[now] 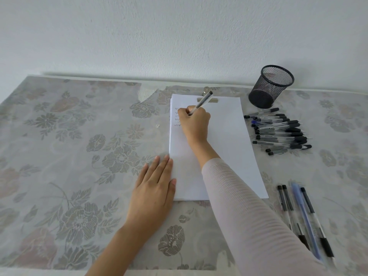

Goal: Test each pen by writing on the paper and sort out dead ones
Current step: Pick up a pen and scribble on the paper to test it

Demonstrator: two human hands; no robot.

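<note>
My right hand (194, 121) pinched a clear pen (201, 103), its tip on the upper left of the paper (225, 148), beside short lines of writing. My left hand (154, 188) lay flat, fingers together, on the paper's lower left edge. A pile of pens (278, 130) sat toward the desk's (69, 146) far right edge by a mesh cup (270, 86); four pens (302, 216) lay near the right front corner.

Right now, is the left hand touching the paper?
Touching. The head view shows the left hand lying flat, its thumb and finger edge overlapping the paper along its left border.
</note>
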